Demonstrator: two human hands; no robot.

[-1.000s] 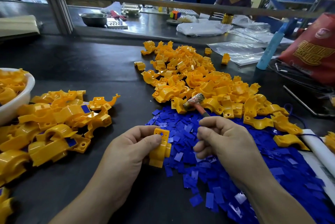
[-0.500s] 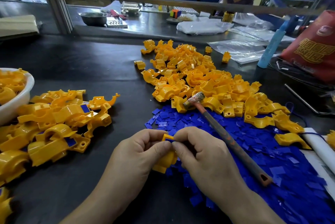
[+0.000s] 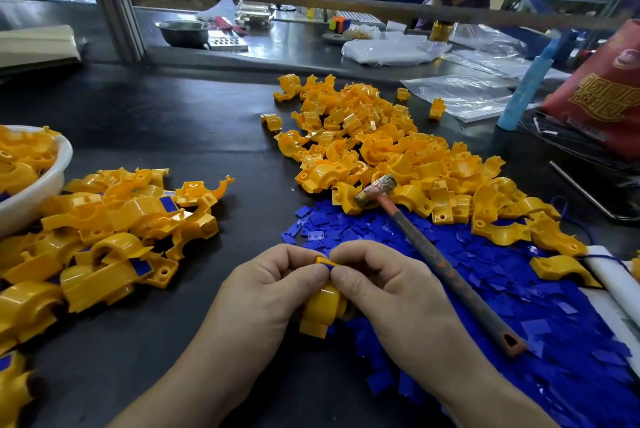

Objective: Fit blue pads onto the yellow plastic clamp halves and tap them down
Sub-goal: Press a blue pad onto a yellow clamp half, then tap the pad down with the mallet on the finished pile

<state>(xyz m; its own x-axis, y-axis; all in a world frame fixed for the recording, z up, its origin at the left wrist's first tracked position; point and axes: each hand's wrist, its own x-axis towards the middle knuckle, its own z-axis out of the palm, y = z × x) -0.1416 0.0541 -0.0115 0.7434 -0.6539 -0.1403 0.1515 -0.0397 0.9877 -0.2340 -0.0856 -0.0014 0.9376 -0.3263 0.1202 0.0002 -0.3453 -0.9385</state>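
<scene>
Holding a yellow clamp half [image 3: 323, 306] low in the centre of the frame, I grip its upper end with my left hand [image 3: 273, 289], thumb and curled fingers closed round it. My right hand [image 3: 391, 292] pinches a small blue pad [image 3: 327, 264] against the top of that same piece, so the thumb tips of both hands nearly meet at the pad. The curved body of the half hangs below my fingers, close over the dark table [image 3: 173, 123]. Just right of my hands a hammer [image 3: 440, 265] lies loose on the heap of blue pads [image 3: 519, 289]. Its head rests at the edge of the big pile of bare yellow halves [image 3: 381, 150] in the upper right centre, and its handle points toward the lower right. At the left sits a smaller pile of fitted halves [image 3: 114, 230], several showing blue pads. At the left edge a white bowl [image 3: 45, 185] holds more yellow pieces.
</scene>
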